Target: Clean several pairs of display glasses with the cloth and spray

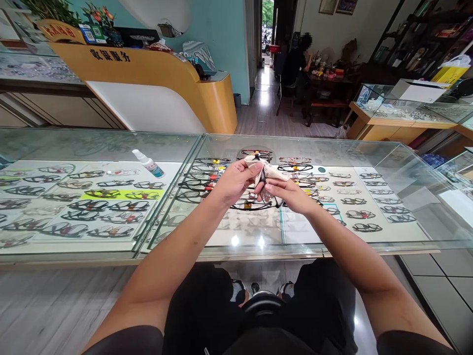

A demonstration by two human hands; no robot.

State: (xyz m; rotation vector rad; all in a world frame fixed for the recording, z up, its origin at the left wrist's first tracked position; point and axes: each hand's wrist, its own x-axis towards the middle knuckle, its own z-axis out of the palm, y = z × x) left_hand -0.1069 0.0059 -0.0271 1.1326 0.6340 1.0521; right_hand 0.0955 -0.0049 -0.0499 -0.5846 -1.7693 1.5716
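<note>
Above the glass display counter point(111, 143), both hands meet at the centre of the view. My left hand point(236, 180) pinches a cream cleaning cloth point(273, 170) against a pair of dark-framed glasses point(263, 181). My right hand point(288, 195) holds the glasses from the right, fingers curled around the frame. The cloth drapes over part of the frame, hiding one lens. A small white spray bottle point(149, 163) lies on the glass to the left of my hands.
Rows of spectacle frames point(92, 197) fill the trays under the glass. An orange-and-white cashier desk point(155, 84) stands behind the counter. A person point(297, 66) sits at a dark table far back. More glass cases point(406, 111) stand at the right. My knees are below the counter edge.
</note>
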